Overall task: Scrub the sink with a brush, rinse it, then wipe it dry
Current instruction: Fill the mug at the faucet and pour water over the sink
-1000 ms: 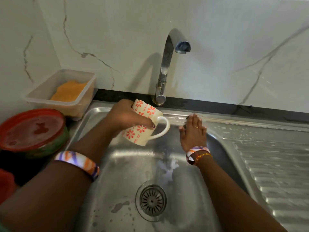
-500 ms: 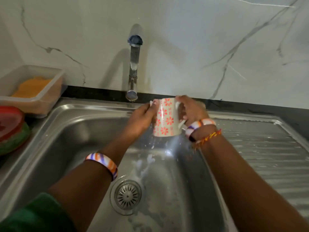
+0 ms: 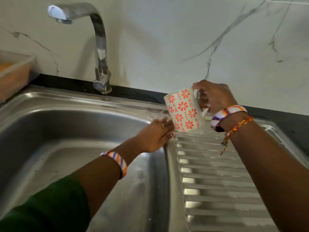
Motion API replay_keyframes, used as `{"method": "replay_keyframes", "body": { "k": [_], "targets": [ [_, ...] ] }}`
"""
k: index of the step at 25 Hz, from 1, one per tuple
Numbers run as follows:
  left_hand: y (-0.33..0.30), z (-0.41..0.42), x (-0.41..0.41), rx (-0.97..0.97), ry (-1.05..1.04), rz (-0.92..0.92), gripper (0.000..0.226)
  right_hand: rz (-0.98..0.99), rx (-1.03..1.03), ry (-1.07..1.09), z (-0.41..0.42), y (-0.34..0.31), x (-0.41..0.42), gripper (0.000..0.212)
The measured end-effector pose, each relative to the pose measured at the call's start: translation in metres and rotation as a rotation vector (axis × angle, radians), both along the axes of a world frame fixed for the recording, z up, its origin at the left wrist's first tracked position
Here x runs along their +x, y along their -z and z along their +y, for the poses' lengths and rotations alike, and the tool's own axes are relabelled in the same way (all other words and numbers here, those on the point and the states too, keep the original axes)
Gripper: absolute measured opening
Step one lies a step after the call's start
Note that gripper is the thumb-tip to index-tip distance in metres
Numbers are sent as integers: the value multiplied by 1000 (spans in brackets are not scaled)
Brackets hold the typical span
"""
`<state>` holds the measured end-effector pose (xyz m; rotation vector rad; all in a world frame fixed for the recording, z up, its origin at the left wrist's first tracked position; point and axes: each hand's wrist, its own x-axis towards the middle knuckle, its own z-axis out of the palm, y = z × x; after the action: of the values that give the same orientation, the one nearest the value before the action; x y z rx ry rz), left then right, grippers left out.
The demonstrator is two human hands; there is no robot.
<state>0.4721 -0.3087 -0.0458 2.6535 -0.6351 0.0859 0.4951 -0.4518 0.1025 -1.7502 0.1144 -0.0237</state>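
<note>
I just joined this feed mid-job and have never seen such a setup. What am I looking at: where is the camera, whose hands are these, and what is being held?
There is no machine here: a person works with two bare hands, and the single camera sits on their head, looking forward and down. That is why both arms reach in from the bottom edge.

The right hand grips a flower-patterned mug by its handle, tilted above the ribbed drainboard. The left hand, fingers straight, presses on the rim between the steel sink basin and the drainboard, with water splashing at the fingertips.

Behind stands the tap, spout turned left. A plastic tub sits at the left edge. No brush or cloth is in view.
</note>
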Motion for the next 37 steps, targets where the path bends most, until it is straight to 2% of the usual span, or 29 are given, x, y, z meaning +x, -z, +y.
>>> {"method": "replay_keyframes", "body": {
  "k": [1,2,4,5,6,8,11,13,15,17,19,21,25,26,27,29,31,33,36,37],
  "targets": [
    [1,1,-6,-66,69,-12,52,4,64,14,-12,-2,1,39],
    [0,5,-4,-114,39,-57,59,6,91,24,-23,-5,2,43],
    [-1,17,18,-29,-255,-89,76,-2,68,40,-40,-11,3,40],
    [-3,23,32,73,-418,-7,76,-7,42,51,-47,-12,3,36],
    [-6,24,41,173,-497,62,74,-13,3,60,-54,-12,4,33],
    [-7,2,48,277,-367,39,70,-26,-163,72,-63,-11,6,30],
    [-11,-57,24,145,116,20,56,-35,-456,83,-73,-11,15,28],
    [-17,-76,16,61,250,51,50,-12,-514,87,-82,-11,19,28],
    [-21,-75,36,95,72,-51,56,3,-430,120,-95,-13,19,26],
    [-20,-65,58,243,-190,11,67,-6,-268,146,-110,-15,15,25],
    [-12,-68,73,350,-263,86,74,-22,-213,156,-128,-15,13,25],
    [-6,-89,75,352,-139,35,71,-15,-354,161,-145,-14,15,25],
    [-9,-138,62,243,410,-19,58,-1,-718,151,-172,-13,19,28],
    [-10,-143,65,220,424,-43,56,-12,-773,141,-178,-13,20,31],
    [-12,-145,73,207,351,-82,58,-29,-819,132,-184,-14,22,34],
    [-12,-145,89,283,84,-50,65,-76,-866,128,-194,-15,27,35],
    [-11,-155,101,391,-69,55,71,-100,-857,159,-204,-18,34,33],
    [-10,-181,106,409,-40,50,73,-72,-726,216,-216,-18,40,31],
    [-14,-223,100,393,240,-2,65,-47,-516,269,-237,-16,40,30],
    [-18,-228,95,309,375,18,58,-45,-505,274,-244,-15,39,30]
  ]
}}
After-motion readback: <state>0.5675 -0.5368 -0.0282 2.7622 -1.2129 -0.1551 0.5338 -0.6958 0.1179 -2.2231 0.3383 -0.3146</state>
